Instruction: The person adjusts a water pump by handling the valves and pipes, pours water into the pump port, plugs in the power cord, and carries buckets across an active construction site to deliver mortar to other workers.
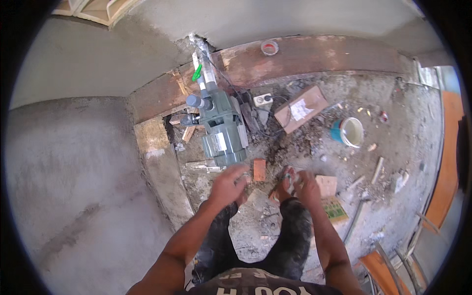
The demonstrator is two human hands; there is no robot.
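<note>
A grey-green electric water pump (221, 132) sits on the rough floor, joined to pipes that run up to the wall. A green-handled valve (197, 73) is on one pipe. My left hand (228, 187) is just below the pump's motor end, its fingers loosely bent and apart, with nothing visible in them. Beside it lies a red brick (259, 169). My right hand (307, 189) hovers above my sandalled foot (286, 181), fingers drawn together; whatever they may hold is too blurred to make out.
Right of the pump are a white power socket (263, 100) with a cable, a cardboard box (301, 109) and a blue-and-white bucket (351, 132). A tape roll (269, 47) rests on the wooden board (314, 56) along the wall. Rubble and sticks litter the floor.
</note>
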